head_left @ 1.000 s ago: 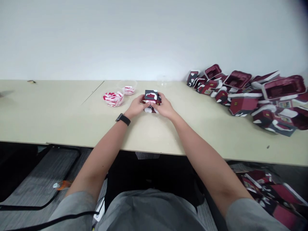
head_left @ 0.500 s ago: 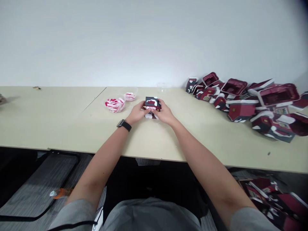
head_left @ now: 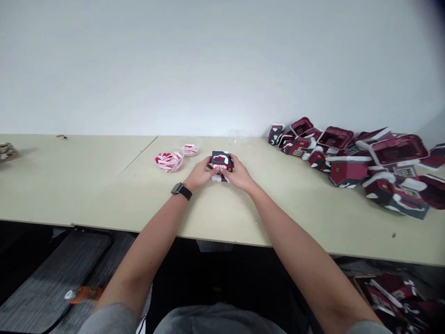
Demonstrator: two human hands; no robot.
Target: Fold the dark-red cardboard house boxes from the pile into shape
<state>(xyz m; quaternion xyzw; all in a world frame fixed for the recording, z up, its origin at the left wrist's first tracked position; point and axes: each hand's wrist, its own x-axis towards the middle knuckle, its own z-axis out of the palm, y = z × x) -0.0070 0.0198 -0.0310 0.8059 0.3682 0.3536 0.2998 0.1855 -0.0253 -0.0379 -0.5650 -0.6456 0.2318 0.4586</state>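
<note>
A small toy house point(head_left: 222, 158), dark red with a dark grey roof and white snow-like patches, is gripped between my two hands over the middle of the table. My left hand point(head_left: 200, 174) closes on its left side, and my right hand point(head_left: 240, 174) closes on its right side. Both thumbs meet at the near face, by a red-and-white striped strip. My fingers behind the house are hidden. To the left, a clear bowl point(head_left: 169, 162) holds red-and-white striped pieces. Behind it stands a second clear bowl point(head_left: 190, 149) with similar pieces.
Many red houses point(head_left: 348, 170) lie heaped on the table's right side; more fill a box point(head_left: 392, 297) below. A transparent container point(head_left: 237, 138) stands near the wall. A bag of brownish pieces point(head_left: 7, 151) sits far left. An orange bottle point(head_left: 84, 294) lies below the table.
The view has tilted slightly upward, so the table sits lower in the picture. My hands keep their hold on the house, with little visible shift.
</note>
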